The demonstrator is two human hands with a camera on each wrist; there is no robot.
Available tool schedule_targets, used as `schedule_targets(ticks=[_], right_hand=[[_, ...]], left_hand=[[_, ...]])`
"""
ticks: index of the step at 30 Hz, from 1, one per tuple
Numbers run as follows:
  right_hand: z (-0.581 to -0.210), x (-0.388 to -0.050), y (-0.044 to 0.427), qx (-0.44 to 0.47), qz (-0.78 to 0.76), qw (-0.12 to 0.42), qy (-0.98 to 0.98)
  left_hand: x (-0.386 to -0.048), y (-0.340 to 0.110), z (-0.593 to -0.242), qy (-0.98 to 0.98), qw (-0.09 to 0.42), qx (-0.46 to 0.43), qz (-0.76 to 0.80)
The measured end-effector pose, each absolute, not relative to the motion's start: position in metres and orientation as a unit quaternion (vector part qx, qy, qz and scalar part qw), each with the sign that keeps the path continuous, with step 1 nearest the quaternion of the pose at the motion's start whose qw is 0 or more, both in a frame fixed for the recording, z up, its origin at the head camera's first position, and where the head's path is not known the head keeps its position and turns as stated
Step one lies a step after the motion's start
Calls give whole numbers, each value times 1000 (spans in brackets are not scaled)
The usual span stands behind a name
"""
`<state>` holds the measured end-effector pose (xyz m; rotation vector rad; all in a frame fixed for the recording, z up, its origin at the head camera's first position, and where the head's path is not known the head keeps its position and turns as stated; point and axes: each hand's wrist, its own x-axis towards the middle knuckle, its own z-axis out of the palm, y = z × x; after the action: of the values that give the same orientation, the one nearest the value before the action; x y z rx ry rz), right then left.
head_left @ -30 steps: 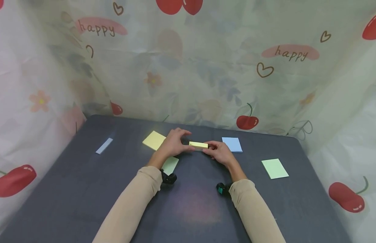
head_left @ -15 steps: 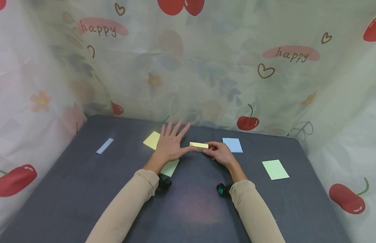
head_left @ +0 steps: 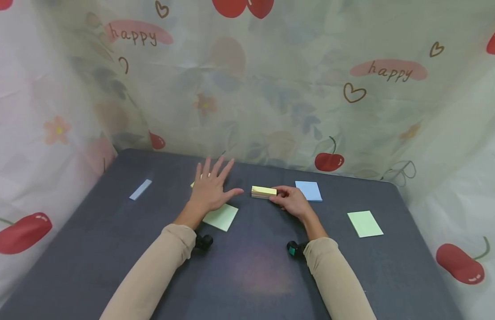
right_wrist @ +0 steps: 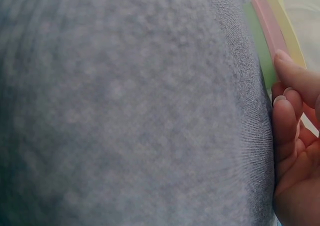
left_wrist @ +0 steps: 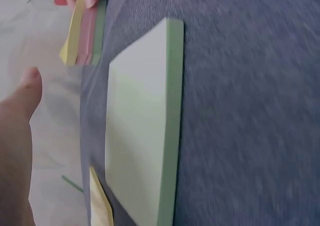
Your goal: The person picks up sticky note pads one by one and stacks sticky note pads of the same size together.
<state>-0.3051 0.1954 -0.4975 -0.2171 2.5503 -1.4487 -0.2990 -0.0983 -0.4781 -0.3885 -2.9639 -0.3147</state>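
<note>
A small stack of narrow pads (head_left: pixel 263 192), yellow over pink over green, sits at the table's middle. My right hand (head_left: pixel 294 204) pinches its right end; in the right wrist view the thumb of that hand (right_wrist: pixel 300 131) lies against the pink and yellow layers (right_wrist: pixel 275 31). Fingers spread, my left hand (head_left: pixel 209 191) holds nothing and is over a yellow square pad (head_left: pixel 193 183), mostly hidden beneath it. A pale green square pad (head_left: pixel 221 218) lies just below that hand and fills the middle of the left wrist view (left_wrist: pixel 137 121).
A blue square pad (head_left: pixel 309 191) lies behind the right hand, and another green pad (head_left: pixel 365 223) farther right. At the left is a narrow pale blue strip (head_left: pixel 141 190). A printed curtain (head_left: pixel 255 111) stands behind the dark table (head_left: pixel 247 275).
My left hand has let go of the stack's left end, spread its fingers and moved left. The right hand has kept its pinch on the right end.
</note>
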Motion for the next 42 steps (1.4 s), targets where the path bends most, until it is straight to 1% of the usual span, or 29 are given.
schedule_targets(ticks=[7,13,23,42], right_hand=[[-497,-305,197,-74,-492,100,862],[-500,-307,196,-68,-487,102,865],[-502,-307,196,-64,-490,99,864],[-502,-309,196,-73,-486,93,866]], left_hand=[[-295,-122,-476,-984,71,-110,-123],[-289,-145,-479,-984,60,-83,-143],[-286,-183,-485,-984,68,-42,-158],[-263,-264,-486,-971,72,34,-226]])
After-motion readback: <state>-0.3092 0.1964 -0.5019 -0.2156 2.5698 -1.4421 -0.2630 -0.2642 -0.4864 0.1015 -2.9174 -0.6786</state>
